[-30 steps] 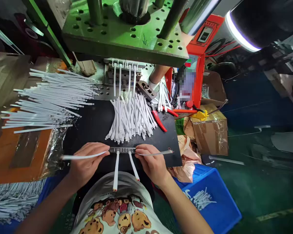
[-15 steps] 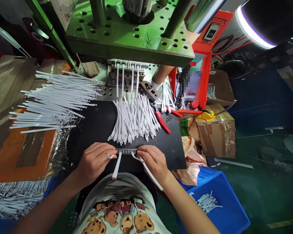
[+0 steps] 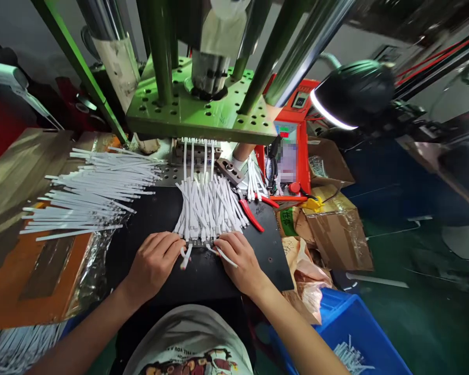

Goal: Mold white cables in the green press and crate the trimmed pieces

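Observation:
A narrow slotted metal bar point(image 3: 197, 243) spans the gap between my two hands, with a few short white flat cables point(image 3: 185, 256) hanging from it toward me. My left hand point(image 3: 155, 263) pinches its left end and my right hand point(image 3: 238, 259) its right end; the fingertips are partly hidden. Just beyond the bar lies a pile of white flat cables with connector ends point(image 3: 207, 208). Farther back, several cables hang from a clamped fixture point(image 3: 197, 151) beneath the green press plate point(image 3: 203, 120).
Another cable pile point(image 3: 97, 187) covers the left boxes. Red-handled cutters point(image 3: 252, 215) lie right of the middle pile. A red control box point(image 3: 303, 151) stands beyond, under a lamp point(image 3: 352, 94). At lower right is a blue bin point(image 3: 375, 317) with cables inside.
Both hands have carried the bar forward to the near edge of the cable pile. The view has tilted up, showing more of the press and lamp.

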Available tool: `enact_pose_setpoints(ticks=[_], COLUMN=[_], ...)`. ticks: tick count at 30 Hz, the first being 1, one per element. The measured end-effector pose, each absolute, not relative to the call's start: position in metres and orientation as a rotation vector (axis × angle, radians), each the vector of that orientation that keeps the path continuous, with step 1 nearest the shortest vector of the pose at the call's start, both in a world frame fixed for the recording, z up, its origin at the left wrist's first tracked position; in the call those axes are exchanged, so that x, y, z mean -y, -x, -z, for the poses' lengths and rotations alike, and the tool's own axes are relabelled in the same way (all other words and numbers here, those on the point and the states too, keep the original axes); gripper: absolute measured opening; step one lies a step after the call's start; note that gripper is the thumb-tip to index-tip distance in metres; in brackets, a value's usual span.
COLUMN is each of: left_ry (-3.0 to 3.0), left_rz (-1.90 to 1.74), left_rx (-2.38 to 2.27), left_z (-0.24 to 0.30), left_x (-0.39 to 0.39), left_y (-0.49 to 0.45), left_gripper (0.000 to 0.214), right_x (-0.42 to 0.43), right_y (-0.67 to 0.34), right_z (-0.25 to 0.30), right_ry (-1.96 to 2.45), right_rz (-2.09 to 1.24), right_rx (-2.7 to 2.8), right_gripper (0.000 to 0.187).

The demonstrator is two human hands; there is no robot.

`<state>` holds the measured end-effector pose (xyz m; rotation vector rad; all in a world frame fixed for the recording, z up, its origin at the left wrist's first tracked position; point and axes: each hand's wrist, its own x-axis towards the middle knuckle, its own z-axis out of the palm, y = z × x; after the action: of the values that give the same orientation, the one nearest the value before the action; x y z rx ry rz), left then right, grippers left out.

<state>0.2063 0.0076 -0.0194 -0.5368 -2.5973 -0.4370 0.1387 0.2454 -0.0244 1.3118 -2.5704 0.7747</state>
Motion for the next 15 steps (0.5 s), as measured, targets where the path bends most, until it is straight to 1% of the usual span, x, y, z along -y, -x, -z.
enact_pose_setpoints(ticks=[3,6,7,8,9,11,12,13,15], left_ry=[0.453,0.549,0.595,0.626,0.624,0.515,0.400,0.282,0.211], left_rz=[0.480,0.626,0.688,0.734,0.749,0.645,0.533,0.428,0.354], left_rx=[2.623,2.740,2.794,2.836,2.879,2.890,2.935,2.994,2.999], left_z=[0.019,0.008,0.002,-0.005,-0.012,-0.024,-0.028,-0.033,-0.039], left_x=[-0.005,0.012,0.022,0.033,0.044,0.063,0.069,0.074,0.075], left_y=[-0.215,-0.221,-0.216,-0.204,-0.186,-0.133,-0.102,-0.069,-0.011], left_gripper=[0.024,0.042,0.044,0.044,0.041,0.037,0.039,0.042,0.041], right_x=[-0.246,-0.255,-0.256,-0.255,-0.250,-0.232,-0.218,-0.204,-0.177], right_y=[-0.136,-0.119,-0.104,-0.085,-0.062,-0.007,0.020,0.045,0.085], right_z=[0.008,-0.017,-0.025,-0.032,-0.037,-0.043,-0.045,-0.047,-0.051], right_ry=[-1.342,-1.609,-1.685,-1.699,-1.625,-1.287,-1.094,-0.994,-0.907], right_rz=[-0.696,-0.673,-0.676,-0.668,-0.637,-0.477,-0.358,-0.268,-0.197], right_rx=[2.695,2.758,2.748,2.739,2.749,2.802,2.831,2.854,2.841], right_gripper=[0.019,0.033,0.036,0.035,0.031,0.025,0.026,0.028,0.029])
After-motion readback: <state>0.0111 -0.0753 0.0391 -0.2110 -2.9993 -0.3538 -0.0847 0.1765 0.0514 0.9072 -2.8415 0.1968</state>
